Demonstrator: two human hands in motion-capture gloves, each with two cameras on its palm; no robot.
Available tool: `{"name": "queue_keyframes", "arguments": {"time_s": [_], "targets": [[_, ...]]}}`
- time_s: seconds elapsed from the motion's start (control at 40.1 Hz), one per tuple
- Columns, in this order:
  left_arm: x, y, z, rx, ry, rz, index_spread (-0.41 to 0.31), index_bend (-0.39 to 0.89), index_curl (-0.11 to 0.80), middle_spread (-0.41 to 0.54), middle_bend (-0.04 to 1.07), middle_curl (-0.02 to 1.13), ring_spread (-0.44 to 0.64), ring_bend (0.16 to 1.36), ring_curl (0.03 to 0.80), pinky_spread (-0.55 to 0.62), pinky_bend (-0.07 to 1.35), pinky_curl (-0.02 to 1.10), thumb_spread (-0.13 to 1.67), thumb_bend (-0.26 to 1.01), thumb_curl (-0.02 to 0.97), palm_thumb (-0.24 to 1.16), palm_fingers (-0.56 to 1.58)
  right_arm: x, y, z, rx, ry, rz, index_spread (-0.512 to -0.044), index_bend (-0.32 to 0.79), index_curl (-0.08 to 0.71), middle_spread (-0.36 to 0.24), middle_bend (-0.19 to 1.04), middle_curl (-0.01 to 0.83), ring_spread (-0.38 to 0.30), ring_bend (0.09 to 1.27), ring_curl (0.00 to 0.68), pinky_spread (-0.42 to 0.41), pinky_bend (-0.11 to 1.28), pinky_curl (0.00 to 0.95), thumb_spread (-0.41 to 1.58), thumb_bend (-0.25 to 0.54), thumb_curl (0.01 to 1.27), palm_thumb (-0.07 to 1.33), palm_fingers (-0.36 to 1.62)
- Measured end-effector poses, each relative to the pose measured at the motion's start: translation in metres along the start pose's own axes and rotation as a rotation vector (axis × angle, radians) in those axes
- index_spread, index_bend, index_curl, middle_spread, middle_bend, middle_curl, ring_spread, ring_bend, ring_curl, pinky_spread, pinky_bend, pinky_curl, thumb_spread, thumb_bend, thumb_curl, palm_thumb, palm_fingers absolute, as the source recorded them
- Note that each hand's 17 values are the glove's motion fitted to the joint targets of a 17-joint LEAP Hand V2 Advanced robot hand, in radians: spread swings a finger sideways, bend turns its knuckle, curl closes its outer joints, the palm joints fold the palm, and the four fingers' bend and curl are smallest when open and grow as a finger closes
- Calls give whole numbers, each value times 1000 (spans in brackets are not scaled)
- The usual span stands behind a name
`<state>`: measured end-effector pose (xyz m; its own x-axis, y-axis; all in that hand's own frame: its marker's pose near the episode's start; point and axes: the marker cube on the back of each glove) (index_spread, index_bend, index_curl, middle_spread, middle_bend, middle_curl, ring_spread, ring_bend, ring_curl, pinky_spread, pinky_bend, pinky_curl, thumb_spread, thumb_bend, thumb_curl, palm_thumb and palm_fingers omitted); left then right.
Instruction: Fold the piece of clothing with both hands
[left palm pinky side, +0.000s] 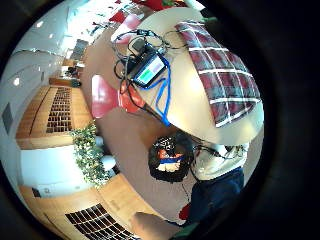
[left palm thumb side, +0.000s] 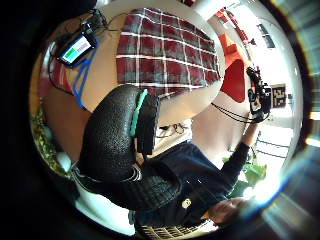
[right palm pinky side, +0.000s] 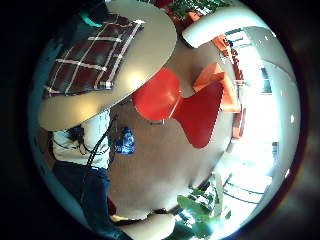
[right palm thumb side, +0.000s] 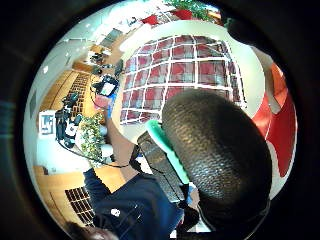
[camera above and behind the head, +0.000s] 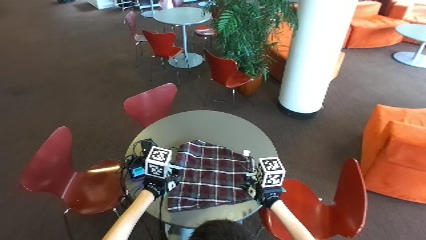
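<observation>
Outside view: plaid garment (camera above and behind the head: 208, 179) lies flat on the round worktop (camera above and behind the head: 200, 122), long axis running near-to-far. Left hand (camera above and behind the head: 156, 186) sits at its left edge, right hand (camera above and behind the head: 262, 193) at its right — equally near, apparently above the cloth; finger state cannot be told.

One plaid cloth (camera above and behind the head: 207, 173), one round table (camera above and behind the head: 200, 125), two gloved hands, three red chairs beside it
</observation>
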<state>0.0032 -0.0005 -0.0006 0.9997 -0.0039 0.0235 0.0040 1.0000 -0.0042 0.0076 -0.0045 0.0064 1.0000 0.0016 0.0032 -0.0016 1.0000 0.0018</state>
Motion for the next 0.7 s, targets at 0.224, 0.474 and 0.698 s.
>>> {"name": "queue_keyframes", "arguments": {"time_s": [0.224, 0.474, 0.698], "targets": [[8, -4, -8, 15, -24, 15, -94, 202, 192, 4, 185, 186, 147, 422, 179, 141, 245, 172, 892, 56, 116, 176, 456, 7, 3, 0, 29, -19, 12, -289, 170, 184, -37, 202, 163, 37, 303, 167, 108, 427, 215, 1011, 133, 73, 210, 457], [-4, -6, -22, 38, -4, 11, -107, 181, 261, 4, 174, 232, 169, 421, 208, 159, 227, 217, 1043, 7, 173, 181, 441, 3, 0, -23, -9, -32, -45, -315, 159, 231, -40, 192, 228, 37, 302, 206, 121, 413, 255, 1222, 120, 116, 229, 462], [-18, -23, -32, -25, 5, 43, -118, 162, 299, 18, 146, 247, 187, 437, 234, 172, 242, 258, 1071, -31, 208, 160, 384, 9, -31, -27, -47, 5, -51, -331, 147, 254, -64, 182, 262, 22, 318, 239, 113, 417, 283, 1290, 126, 162, 300, 467]]}}
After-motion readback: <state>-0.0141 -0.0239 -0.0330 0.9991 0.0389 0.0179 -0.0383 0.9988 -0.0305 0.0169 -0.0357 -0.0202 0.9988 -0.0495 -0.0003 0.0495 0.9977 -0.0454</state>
